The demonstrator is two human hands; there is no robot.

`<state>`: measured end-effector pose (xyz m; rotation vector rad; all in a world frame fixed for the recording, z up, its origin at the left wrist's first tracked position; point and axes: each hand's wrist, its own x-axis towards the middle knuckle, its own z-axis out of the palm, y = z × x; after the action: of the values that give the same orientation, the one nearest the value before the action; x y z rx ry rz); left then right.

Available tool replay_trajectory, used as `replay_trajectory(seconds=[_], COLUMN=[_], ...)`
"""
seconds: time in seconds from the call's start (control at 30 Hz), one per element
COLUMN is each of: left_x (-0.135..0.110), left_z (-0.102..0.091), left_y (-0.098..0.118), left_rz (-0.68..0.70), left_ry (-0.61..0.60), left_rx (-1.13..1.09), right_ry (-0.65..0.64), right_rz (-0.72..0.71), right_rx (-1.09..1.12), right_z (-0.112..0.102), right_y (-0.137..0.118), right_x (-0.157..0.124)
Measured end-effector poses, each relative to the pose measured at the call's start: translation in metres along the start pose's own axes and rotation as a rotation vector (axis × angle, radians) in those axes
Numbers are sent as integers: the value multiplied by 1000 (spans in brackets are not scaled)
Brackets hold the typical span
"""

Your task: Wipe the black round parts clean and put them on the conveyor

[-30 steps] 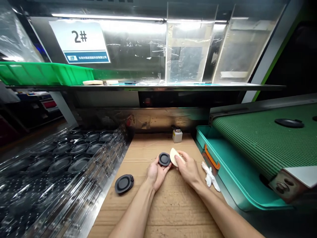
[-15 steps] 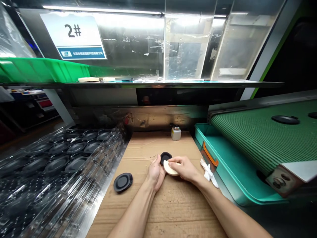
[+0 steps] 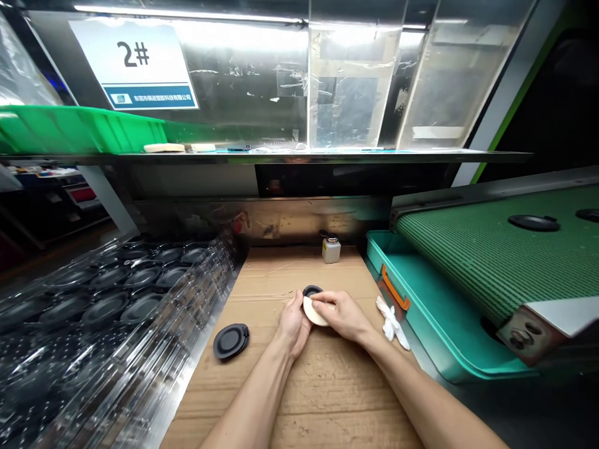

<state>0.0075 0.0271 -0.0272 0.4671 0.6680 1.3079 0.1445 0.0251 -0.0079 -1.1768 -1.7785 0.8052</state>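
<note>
My left hand [image 3: 293,325] holds a round black rubber-like disc [image 3: 312,290] upright against its fingers. Most of that disc is hidden behind a cream foam pad [image 3: 314,313], which my right hand [image 3: 340,315] pinches and presses against its face. Both hands are over the brown cardboard sheet [image 3: 299,386]. A second black disc [image 3: 231,341] lies flat on the cardboard, to the left of my left hand.
Clear blister trays [image 3: 140,293] holding several black discs fill the left side. A small white bottle [image 3: 331,249] stands behind the cardboard. White gloves [image 3: 390,323] lie at its right edge, beside a teal tray [image 3: 402,293] under a green conveyor belt [image 3: 477,255] carrying black discs.
The cream pad has moved from beside the black disc onto its face, covering most of it. The view has shifted slightly, and the belt's discs sit further right-up in frame.
</note>
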Motion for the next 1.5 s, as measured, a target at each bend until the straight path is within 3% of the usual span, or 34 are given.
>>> replay_trajectory(seconds=[0.13,0.23,0.37,0.57,0.7,0.87,1.03,1.17,1.5], left_x=[1,0,-1,-2,-1,2,-1,-6,-2], left_z=[1,2,2,2,1,-3,-9,-9,-3], left_y=[1,1,0,1,1,10,30,37,36], left_rz=[-24,-13,-41,-35,-30,-90,-294,-318,-319], left_ry=[18,29,21,45,29,54,-84,-165,146], left_rx=[-6,1,46,52,56,-23,-272,-360,-446], right_ry=[92,-48,154,215,190,390,321,291,271], right_rz=[43,51,29,86,56,163,142,156,147], right_rx=[-95,-71,-225,-501,-504,-448,-410,-425,-448], right_z=[-2,-5,-4,9,6,-11,-8,-6,-8], right_y=[0,-1,-1,-5,4,30,39,40,44], right_x=[0,0,2,2,3,5,2,3,2])
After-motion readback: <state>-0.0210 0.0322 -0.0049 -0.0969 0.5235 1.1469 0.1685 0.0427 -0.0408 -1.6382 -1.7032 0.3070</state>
